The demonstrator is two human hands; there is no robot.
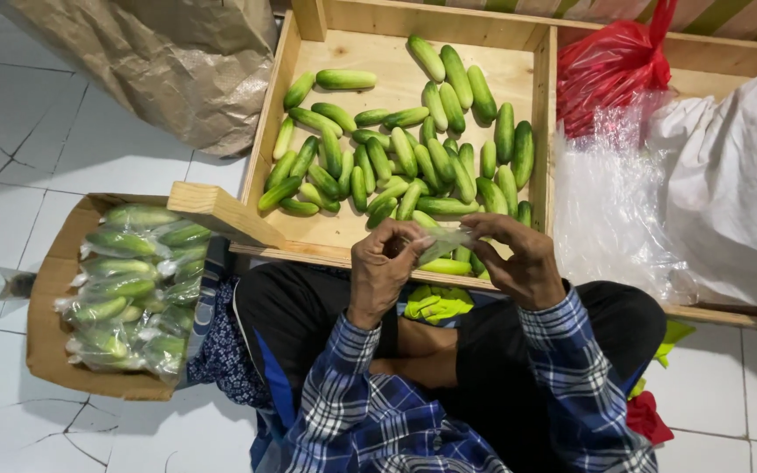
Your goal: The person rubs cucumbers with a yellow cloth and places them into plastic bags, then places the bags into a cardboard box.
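Closest in, the person sits cross-legged on the white tiled floor (729,385), plaid sleeves forward, both hands raised over the near rim of the wooden tray (308,235). The left hand (381,267) has its fingers (400,238) curled tight, pinching one end of a thin clear plastic bag (445,241); the right hand (523,258) has fingers bent over the other end, pinching the film too, so the bag hangs stretched between them just above the tray edge. That film looks feather-light, limp and slick, likely to crumple or slide, so the mouth edges, where the fingertips already grip, seem the sensible hold. A pale green shape shows through it, though whether a cucumber is already inside I cannot tell. Just under the hands a loose cucumber (445,266) lies at the rim. Off to the left, a cardboard box (45,346) holds bagged cucumbers (129,289), packed side by side. Further out, the tray carries a heap of loose cucumbers (405,158), firm, smooth, probably a touch slippery, best taken around the middle. To the right lies a pile of clear plastic bags (611,210), a white sack (738,184), and beyond, a red plastic bag (611,66); far left, a brown paper sack (164,61).
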